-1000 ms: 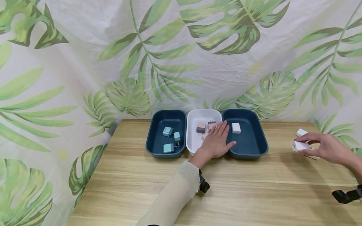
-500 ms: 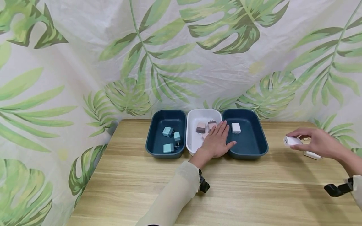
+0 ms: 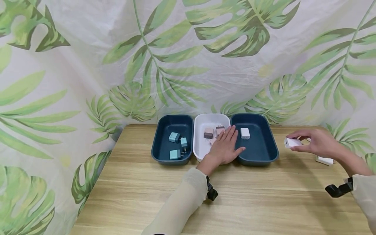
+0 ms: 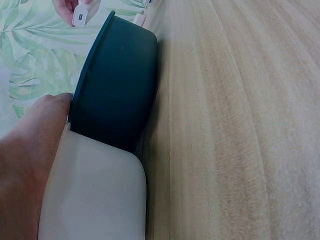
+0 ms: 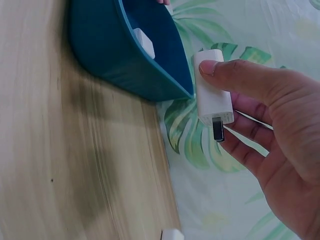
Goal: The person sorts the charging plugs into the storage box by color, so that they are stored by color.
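Note:
My right hand (image 3: pixel 320 143) pinches a white USB charger plug (image 3: pixel 292 142) between thumb and fingers, held above the table to the right of the right-hand dark blue tray. The right wrist view shows that charger (image 5: pixel 215 90) with a metal prong (image 5: pixel 218 129) at its lower end. My left hand (image 3: pixel 224 147) lies flat with fingers straight, resting across the adjoining rims of the white tray (image 3: pixel 202 118) and the right dark blue tray (image 3: pixel 261 153). One white charger (image 3: pixel 245 133) lies in that blue tray. Pink and brown chargers (image 3: pixel 209 133) lie in the white tray, partly hidden by my left hand.
The left dark blue tray (image 3: pixel 164 129) holds several light teal chargers (image 3: pixel 175 154). Another white charger (image 3: pixel 324 160) lies on the wooden table (image 3: pixel 249 195) below my right hand. A leaf-patterned cloth (image 3: pixel 182 65) hangs behind the trays.
My right hand has moved left with the white charger, away from the white charger on the table and closer to the right blue tray. My left hand has stayed in place.

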Motion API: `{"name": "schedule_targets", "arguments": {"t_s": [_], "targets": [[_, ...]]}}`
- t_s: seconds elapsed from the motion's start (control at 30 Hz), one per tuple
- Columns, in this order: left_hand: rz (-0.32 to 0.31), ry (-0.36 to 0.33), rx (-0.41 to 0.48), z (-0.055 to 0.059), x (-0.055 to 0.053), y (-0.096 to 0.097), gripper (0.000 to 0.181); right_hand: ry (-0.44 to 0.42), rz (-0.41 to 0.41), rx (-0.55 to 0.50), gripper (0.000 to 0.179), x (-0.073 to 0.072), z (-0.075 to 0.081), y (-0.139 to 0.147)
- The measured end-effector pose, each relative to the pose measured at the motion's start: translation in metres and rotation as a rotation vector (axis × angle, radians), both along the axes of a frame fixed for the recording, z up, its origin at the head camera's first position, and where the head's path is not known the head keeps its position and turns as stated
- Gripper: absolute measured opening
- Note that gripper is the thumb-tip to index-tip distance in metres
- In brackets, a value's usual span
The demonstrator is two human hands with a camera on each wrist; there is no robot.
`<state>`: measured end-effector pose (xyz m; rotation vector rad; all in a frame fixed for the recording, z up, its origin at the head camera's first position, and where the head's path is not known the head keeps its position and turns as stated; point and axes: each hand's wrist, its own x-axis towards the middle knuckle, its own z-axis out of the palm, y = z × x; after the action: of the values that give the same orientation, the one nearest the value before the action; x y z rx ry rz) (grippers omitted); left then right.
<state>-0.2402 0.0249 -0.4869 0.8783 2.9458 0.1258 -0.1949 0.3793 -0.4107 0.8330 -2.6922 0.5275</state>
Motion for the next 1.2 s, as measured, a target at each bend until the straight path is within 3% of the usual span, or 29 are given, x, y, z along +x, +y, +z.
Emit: {"name": "schedule_targets", "arguments": {"t_s": [0.13, 0.33, 0.77, 1.2], "targets": [[0.003, 0.003, -0.003, 0.0, -0.001, 0.0, 0.083, -0.069, -0.039, 0.014, 0.041, -0.003, 0.003, -0.007], [0.001, -0.001, -0.004, 0.0, -0.001, 0.0, 0.083, -0.214, -0.031, -0.069, 0.035, -0.008, 0.003, -0.017], [-0.007, -0.037, 0.016, -0.004, -0.006, 0.001, 0.083, -0.149, 0.089, -0.096, 0.039, -0.03, -0.003, -0.041], [-0.004, -0.024, 0.018, -0.005, -0.006, 0.002, 0.083, -0.22, 0.105, -0.079, 0.035, -0.041, -0.008, -0.06]]}}
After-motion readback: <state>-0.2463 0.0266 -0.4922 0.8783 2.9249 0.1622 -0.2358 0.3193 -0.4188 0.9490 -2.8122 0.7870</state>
